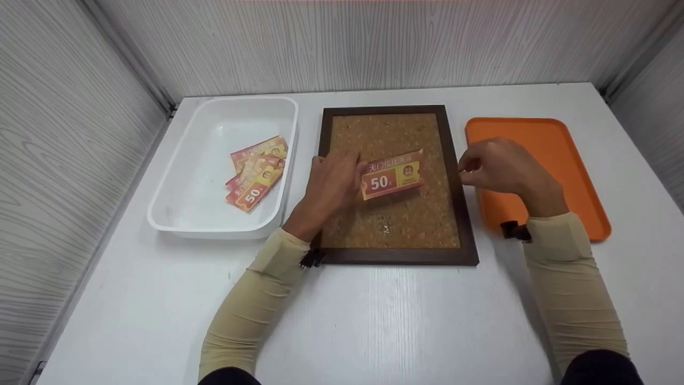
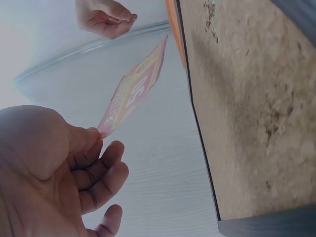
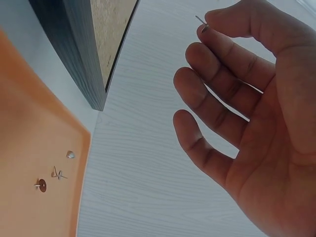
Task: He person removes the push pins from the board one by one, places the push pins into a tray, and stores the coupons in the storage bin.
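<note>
My left hand (image 1: 332, 179) pinches the left end of a red and yellow paper coupon (image 1: 394, 179) printed with "50". The coupon is held up over the brown-framed cork board (image 1: 398, 255), apart from its surface, as the left wrist view shows. Between thumb and index fingertip my right hand (image 1: 505, 167) pinches a small metal thumbtack (image 3: 203, 24), its pin sticking outward. That hand is raised between the board's right edge and the orange tray (image 1: 556, 160), and the thumbtack is barely visible in the head view.
On the left, a white tub (image 1: 184, 187) holds several more coupons (image 1: 256, 179) in an overlapping pile. Several loose thumbtacks (image 3: 42, 185) lie in the orange tray in the right wrist view. Behind the table stands a pale wood-grain wall (image 1: 363, 48).
</note>
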Motion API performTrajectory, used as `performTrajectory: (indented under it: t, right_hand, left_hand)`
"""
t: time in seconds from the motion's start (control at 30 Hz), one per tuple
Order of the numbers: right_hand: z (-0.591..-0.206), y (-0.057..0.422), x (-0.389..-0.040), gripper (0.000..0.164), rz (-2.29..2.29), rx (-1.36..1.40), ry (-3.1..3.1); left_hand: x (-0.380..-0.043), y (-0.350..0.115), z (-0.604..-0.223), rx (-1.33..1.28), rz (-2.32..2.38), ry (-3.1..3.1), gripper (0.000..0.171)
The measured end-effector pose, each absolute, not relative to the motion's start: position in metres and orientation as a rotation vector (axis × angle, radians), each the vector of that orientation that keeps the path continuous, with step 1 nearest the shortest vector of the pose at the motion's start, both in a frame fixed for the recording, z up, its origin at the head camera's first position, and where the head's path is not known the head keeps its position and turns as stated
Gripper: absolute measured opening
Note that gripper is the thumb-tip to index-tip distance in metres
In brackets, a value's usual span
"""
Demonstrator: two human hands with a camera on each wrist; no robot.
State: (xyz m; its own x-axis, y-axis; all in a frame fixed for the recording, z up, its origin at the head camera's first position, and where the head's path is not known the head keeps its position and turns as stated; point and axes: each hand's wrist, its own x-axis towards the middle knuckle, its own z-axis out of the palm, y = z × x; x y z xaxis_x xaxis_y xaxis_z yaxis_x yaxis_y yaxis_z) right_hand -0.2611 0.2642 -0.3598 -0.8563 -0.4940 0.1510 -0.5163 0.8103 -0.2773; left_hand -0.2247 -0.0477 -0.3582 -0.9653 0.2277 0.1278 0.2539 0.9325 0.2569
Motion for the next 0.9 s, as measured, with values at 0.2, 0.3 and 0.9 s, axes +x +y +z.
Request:
performTrajectory:
  t: [0.2,0.3,0.9]
  right_hand:
    - [-0.362,0.272,-0.264,0.009,0.503,0.825,-2.819]
    - [-0.364,0.275,-0.266,0.007,0.517,0.803,-2.772]
    - [-0.379,0.288,-0.279,0.016,0.476,0.571,-2.688]
  left_hand:
    - [-0.227,-0.062,-0.354,-0.349,-0.457,-2.902,0.034]
    - [-0.228,-0.071,-0.352,-0.326,-0.497,-2.861,0.033]
    - [-0.239,-0.119,-0.343,-0.075,-0.679,-2.802,0.031]
